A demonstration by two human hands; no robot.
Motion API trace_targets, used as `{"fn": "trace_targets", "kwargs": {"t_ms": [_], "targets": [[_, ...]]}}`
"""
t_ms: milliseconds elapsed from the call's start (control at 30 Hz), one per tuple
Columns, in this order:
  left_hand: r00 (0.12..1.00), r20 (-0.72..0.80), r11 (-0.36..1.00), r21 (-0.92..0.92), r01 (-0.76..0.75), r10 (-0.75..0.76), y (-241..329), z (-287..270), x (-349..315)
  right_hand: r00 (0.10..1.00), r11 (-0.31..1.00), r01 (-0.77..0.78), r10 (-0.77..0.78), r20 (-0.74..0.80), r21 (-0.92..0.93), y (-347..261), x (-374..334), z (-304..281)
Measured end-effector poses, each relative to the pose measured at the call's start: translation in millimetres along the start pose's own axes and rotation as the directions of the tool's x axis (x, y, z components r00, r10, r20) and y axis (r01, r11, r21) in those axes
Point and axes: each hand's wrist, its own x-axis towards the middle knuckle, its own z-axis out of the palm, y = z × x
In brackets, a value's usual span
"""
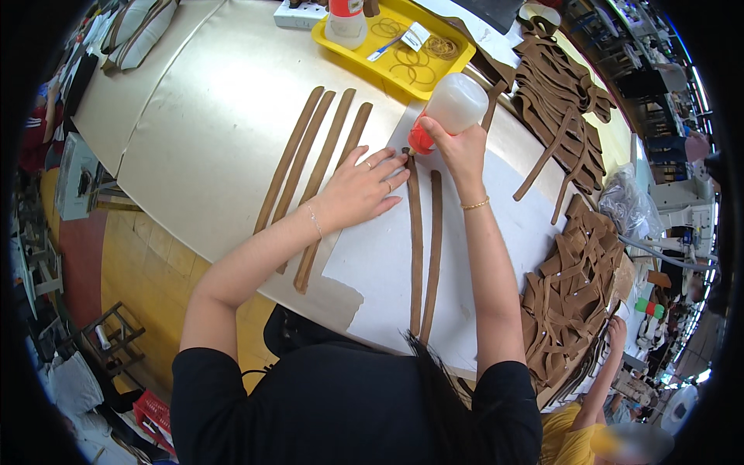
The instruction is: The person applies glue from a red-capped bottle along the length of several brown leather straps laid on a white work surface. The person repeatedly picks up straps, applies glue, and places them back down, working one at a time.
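Right hand [457, 147] grips a tipped glue bottle [448, 110]; left hand [364, 186], at its 9 o'clock, fingers spread, presses a strip [416, 248].

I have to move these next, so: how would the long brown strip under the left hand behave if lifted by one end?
Probably floppy: the brown strip is long, thin and flat on the white sheet, and similar pieces in the pile bend and tangle. Likely light. The left hand pins its end while the right hand tips the squeeze bottle, so it may slide.
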Motion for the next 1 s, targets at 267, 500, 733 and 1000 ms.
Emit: {"fn": "trace_targets", "kwargs": {"t_ms": [267, 500, 733, 1000], "targets": [[1.0, -0.001, 1.0, 0.02, -0.013, 0.013, -1.8, -3.5, 1.4, 0.997, 1.0, -0.026, 0.026, 0.078, -0.007, -4.1, -10.8, -6.2], [0.999, -0.052, 0.997, 0.078, -0.007, 0.011, -4.3, 0.8, 2.1, 0.992, 0.997, -0.063, 0.069, 0.11, -0.054, -13.5, -25.0, -11.2], [0.994, -0.111, 0.988, 0.156, 0.008, 0.009, -13.3, 3.5, 9.1, 0.991, 0.987, -0.131, 0.132, -0.005, 0.091, -2.4, -27.4, -16.7], [0.996, -0.086, 0.996, 0.089, -0.001, 0.009, -14.5, -8.8, 15.2, 0.994, 0.992, -0.092, 0.097, -0.057, 0.089, -1.2, -3.7, -9.5]]}}
